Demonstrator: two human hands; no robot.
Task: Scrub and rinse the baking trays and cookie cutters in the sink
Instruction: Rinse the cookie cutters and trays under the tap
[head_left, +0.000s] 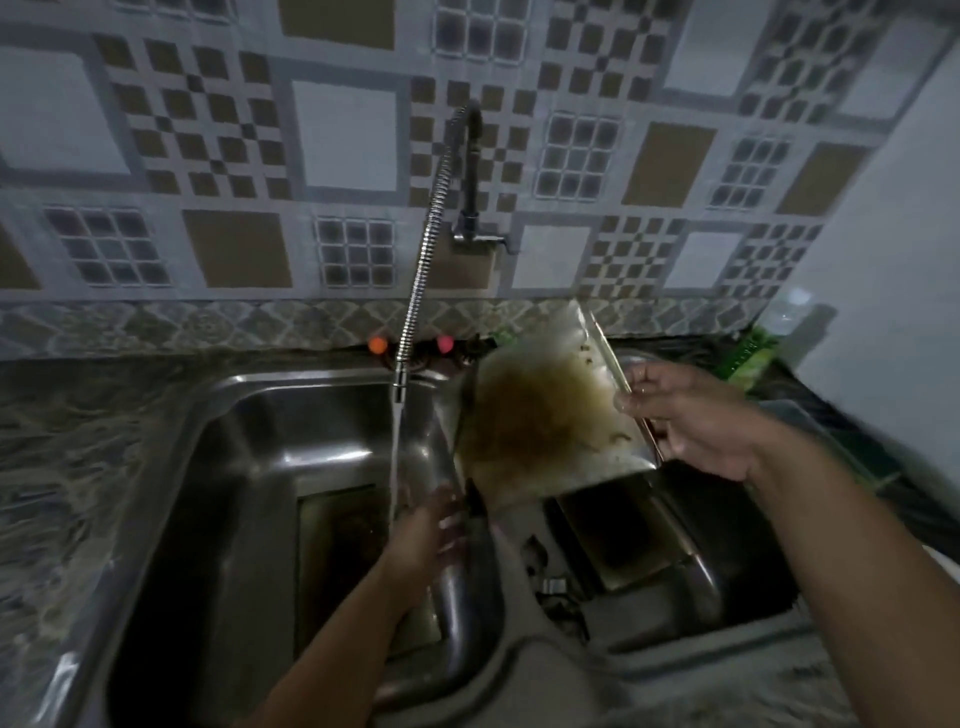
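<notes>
Two hands are on one dirty baking tray (545, 415), and it's up off the sink, tilted steeply over the divider between the two basins. Right hand (696, 421) has the tray's right rim pinched, thumb over the top edge and fingers wrapped behind, a firm closed grip. Left hand (431, 530) is down at the tray's lower left corner, fingers curled against its edge, though the blur there makes it hard to say how tightly they close. Brown, greasy residue covers the middle of the tray's face, with dark crumbs scattered toward its upper right edge. Just left of the tray, a thin stream of water (396, 457) drops from the flexible coiled faucet (423, 260) and falls into the left basin (249, 467), landing right beside the left hand. Below the tray, in the right basin (753, 613), a second tray (623, 530) lies flat, dark and stained, with small metal pieces near its left edge, too blurred to identify. Behind the sink's back edge, two small round knobs, one orange (377, 344) and one pink (445, 343), sit at the wall, and a green packet (743, 358) rests at the back right corner of the dark counter beneath the patterned tiles.
</notes>
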